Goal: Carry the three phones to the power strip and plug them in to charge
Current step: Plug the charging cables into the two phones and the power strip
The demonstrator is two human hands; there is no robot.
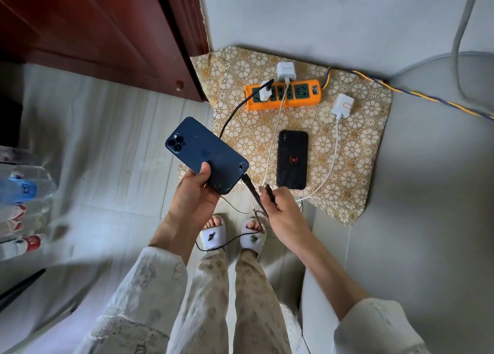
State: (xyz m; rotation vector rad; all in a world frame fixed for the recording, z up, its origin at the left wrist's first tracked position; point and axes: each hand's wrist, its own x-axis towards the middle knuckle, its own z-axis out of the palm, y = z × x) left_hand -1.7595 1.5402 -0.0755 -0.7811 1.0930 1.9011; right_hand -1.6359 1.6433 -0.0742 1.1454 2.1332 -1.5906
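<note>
1. Blue phone (204,154) sits back-up in our left hand (196,190), a black cable (251,190) in its port.
2. Our right hand (283,206) pinches that cable.
3. Black phone (292,159) (spider emblem) lies on the floral mat (361,150) below the orange power strip (283,95).

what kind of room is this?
Likely a home, maybe a bedroom corner: orange power strip lying on a floral cushion on the tiled floor, beside a dark wooden door; the person wears slippers.
</note>
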